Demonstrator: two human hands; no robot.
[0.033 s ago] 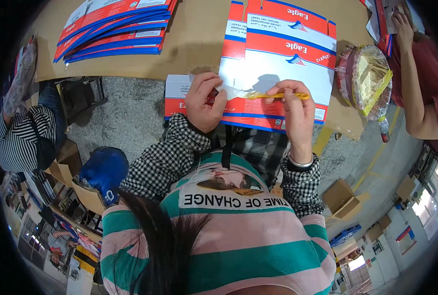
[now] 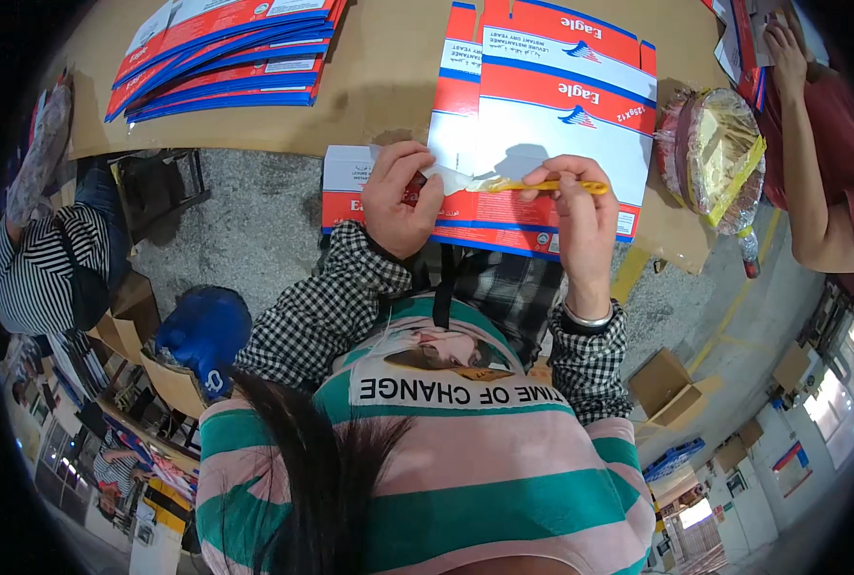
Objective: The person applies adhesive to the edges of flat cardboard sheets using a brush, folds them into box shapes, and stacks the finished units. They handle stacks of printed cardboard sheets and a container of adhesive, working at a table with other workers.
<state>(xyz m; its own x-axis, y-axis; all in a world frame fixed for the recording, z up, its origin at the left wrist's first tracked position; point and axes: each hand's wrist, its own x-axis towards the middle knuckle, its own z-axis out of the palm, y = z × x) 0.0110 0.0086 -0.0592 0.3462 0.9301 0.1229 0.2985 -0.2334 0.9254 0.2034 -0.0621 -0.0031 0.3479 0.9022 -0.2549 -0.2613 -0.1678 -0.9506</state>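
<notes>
A flat, unfolded carton (image 2: 527,144) in white, red and blue lies on the table before me. My right hand (image 2: 580,206) grips a small brush (image 2: 532,185) by its yellow handle. Its pale tip touches a white flap near the carton's lower left part. At that flap's left end is my left hand (image 2: 400,196), thumb and fingers curled round the white edge. The fingertips partly cover what they pinch. Left of this hand, a red and white panel (image 2: 348,171) of printed card juts past the table edge.
A stack of flat cartons (image 2: 226,72) lies at the far left of the table (image 2: 379,81). On the right sits a plastic-wrapped bowl (image 2: 714,158) with yellow tape on it. Co-workers are at both sides, one arm (image 2: 798,144) near the right end.
My right hand has shifted slightly to the right, drawing the brush along with it. The left hand and the carton have stayed in place.
</notes>
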